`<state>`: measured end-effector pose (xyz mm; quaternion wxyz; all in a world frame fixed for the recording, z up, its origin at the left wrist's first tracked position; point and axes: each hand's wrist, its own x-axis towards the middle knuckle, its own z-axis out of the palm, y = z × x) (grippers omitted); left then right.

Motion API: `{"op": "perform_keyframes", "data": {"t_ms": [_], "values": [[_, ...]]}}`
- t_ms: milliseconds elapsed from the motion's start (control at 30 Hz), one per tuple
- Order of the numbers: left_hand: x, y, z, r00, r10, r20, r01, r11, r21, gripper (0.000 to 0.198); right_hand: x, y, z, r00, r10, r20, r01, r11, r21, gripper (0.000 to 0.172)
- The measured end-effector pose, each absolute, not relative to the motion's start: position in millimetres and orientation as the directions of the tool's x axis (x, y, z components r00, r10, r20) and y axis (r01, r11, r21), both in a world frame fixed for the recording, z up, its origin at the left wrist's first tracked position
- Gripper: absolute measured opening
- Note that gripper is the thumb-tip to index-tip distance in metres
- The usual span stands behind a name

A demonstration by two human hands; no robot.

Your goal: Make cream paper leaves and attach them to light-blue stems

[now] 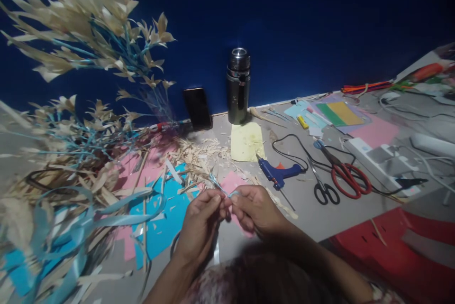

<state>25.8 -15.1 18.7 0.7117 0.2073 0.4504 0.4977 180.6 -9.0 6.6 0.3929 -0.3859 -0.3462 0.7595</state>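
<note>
A thin blue strip (pixel 222 189) is pinched between the left hand (pixel 199 225) and the right hand (pixel 254 209), above pink paper (pixel 232 181). A glue gun (pixel 279 172) is seen nearby.

We see through one head-worn camera, looking forward and steeply down from just above the left hand (pixel 199 223) and right hand (pixel 254 209), close over the table (pixel 305 209), facing the dark blue wall (pixel 302 19).
</note>
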Motion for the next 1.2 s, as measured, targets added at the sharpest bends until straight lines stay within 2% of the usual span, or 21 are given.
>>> {"op": "perform_keyframes", "data": {"t_ms": [267, 433, 600, 800, 1200], "values": [[20, -13, 18, 0.013, 0.901, -0.434, -0.544, 0.370, 0.753, 0.031, 179, -10, -1, -0.419, 0.854, -0.309, -0.420, -0.484, -0.768, 0.032], [19, -15, 13, 0.059, 0.917, -0.394, -0.552, 0.359, 0.753, 0.028, 177, -10, -1, -0.377, 0.858, -0.348, -0.342, -0.478, -0.809, 0.035], [24, -16, 14, 0.042, 0.921, -0.386, -0.627, 0.325, 0.708, 0.034, 176, -9, 1, -0.347, 0.865, -0.363, -0.256, -0.459, -0.850, 0.036], [22, -14, 21, 0.041, 0.952, -0.304, -0.489, 0.284, 0.825, 0.024, 178, -9, 8, -0.363, 0.854, -0.373, -0.192, -0.460, -0.867, 0.035], [18, -11, 17, -0.064, 0.944, -0.323, -0.369, 0.278, 0.887, 0.030, 184, -13, 13, -0.486, 0.826, -0.285, -0.199, -0.422, -0.885, 0.027]]}}
